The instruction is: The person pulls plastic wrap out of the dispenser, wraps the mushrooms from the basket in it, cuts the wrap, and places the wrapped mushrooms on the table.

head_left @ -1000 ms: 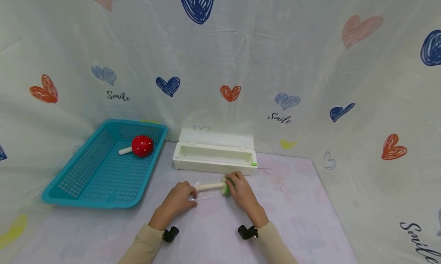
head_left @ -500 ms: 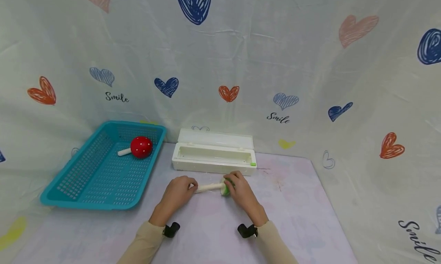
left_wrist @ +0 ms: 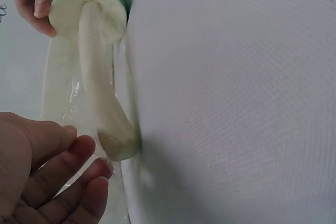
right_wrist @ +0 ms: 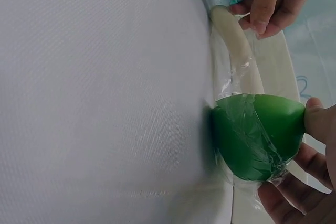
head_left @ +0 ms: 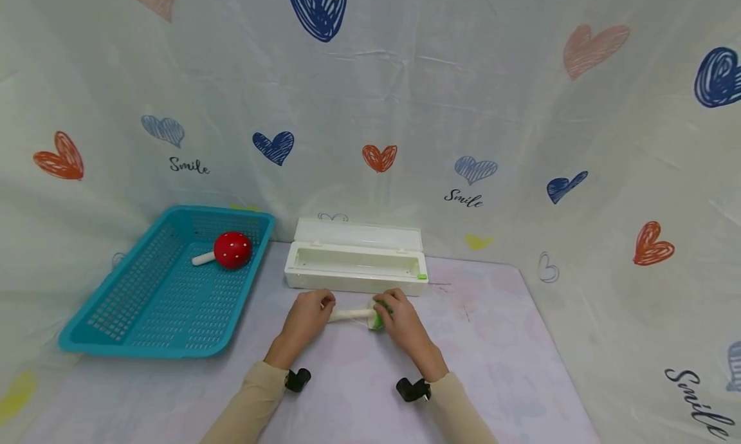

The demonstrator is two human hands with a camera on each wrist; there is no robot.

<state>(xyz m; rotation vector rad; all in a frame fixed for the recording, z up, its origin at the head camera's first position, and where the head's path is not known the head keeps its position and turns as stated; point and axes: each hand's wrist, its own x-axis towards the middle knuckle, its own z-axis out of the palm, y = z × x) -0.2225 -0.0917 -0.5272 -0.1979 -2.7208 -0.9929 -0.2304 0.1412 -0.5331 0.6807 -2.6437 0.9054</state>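
A toy mushroom with a green cap and a pale stem lies sideways on the table, its stem pointing left. Clear cling film lies around it, wrinkled over the cap in the right wrist view. My right hand holds the cap, thumb on one side and fingers on the other. Beside the stem's free end is my left hand, thumb and index fingertips pinched together at the film; the stem itself is outside that pinch.
Behind the hands stands a long white box with its lid raised. A blue perforated basket at the left contains a red toy mushroom with white dots. A heart-printed curtain hangs behind the table.
My left hand has shifted slightly up and right along the stem's end, its fingers closing from a spread pose into a pinch. The right hand stays on the cap.
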